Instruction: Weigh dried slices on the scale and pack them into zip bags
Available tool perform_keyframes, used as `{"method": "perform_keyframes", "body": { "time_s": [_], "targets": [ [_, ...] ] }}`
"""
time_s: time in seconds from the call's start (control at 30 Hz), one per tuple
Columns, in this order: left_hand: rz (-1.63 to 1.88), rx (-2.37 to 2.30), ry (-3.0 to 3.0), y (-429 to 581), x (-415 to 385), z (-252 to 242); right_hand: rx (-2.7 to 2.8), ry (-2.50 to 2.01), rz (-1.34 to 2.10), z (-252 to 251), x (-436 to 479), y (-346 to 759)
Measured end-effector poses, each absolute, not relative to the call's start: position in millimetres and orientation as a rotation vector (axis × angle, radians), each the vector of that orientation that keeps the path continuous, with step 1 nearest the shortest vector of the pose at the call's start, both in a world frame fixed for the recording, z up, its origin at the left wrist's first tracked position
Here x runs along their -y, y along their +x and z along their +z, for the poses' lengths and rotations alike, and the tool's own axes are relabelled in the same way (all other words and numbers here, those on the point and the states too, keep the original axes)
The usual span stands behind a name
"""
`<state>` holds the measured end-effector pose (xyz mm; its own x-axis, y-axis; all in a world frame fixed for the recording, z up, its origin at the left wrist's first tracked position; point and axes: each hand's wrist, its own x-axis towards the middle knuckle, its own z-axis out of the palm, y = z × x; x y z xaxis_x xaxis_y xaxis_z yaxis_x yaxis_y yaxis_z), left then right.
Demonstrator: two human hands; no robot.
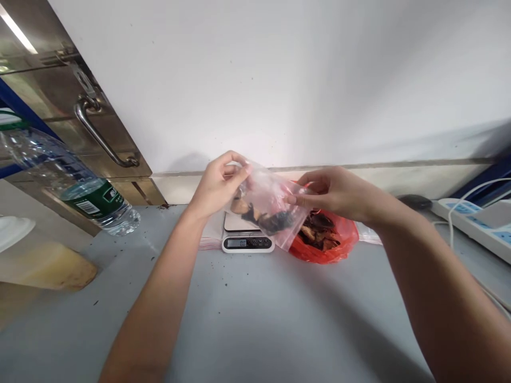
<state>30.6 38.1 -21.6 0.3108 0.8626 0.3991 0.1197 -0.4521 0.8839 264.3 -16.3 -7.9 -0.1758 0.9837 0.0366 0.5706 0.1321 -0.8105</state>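
A small clear plastic zip bag (268, 205) with dark dried pieces inside hangs in the air above a white digital kitchen scale (247, 238). My left hand (217, 183) pinches the bag's top left corner. My right hand (335, 194) pinches its top right edge. Both hands have their fingers closed on the bag. Behind and right of the bag lies an open red plastic bag (327, 242) holding more dark and brown dried pieces.
A water bottle (74, 183) stands at the left, with a white dish (11, 230) and a yellowish object (51, 268) near it. A power strip with cables (475, 218) lies at the right. The grey table (255, 319) meets a white wall. A metal cabinet handle (99, 135) is upper left.
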Motion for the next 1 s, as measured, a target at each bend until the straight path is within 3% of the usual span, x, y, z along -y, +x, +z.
{"method": "perform_keyframes", "body": {
  "time_s": [0.27,0.4,0.47,0.63,1.0],
  "targets": [
    [1.244,-1.275,1.596,11.8,-54.7,-34.8,1.728,-1.399,1.276,-17.8,6.2,252.3],
    [1.374,-1.496,1.823,15.8,-55.7,-42.1,1.739,-1.407,1.235,-22.0,2.1,242.2],
    [1.303,-1.415,2.063,19.1,-51.6,-41.3,1.764,-1.411,1.171,-24.3,0.2,239.7],
    [0.584,-0.857,2.229,26.8,-37.1,-33.9,1.727,-1.358,1.097,-27.1,0.2,236.1],
    [0.552,-0.718,2.187,24.9,-36.9,-33.7,1.661,-1.139,1.26,-31.4,1.2,233.0]
  ]
}}
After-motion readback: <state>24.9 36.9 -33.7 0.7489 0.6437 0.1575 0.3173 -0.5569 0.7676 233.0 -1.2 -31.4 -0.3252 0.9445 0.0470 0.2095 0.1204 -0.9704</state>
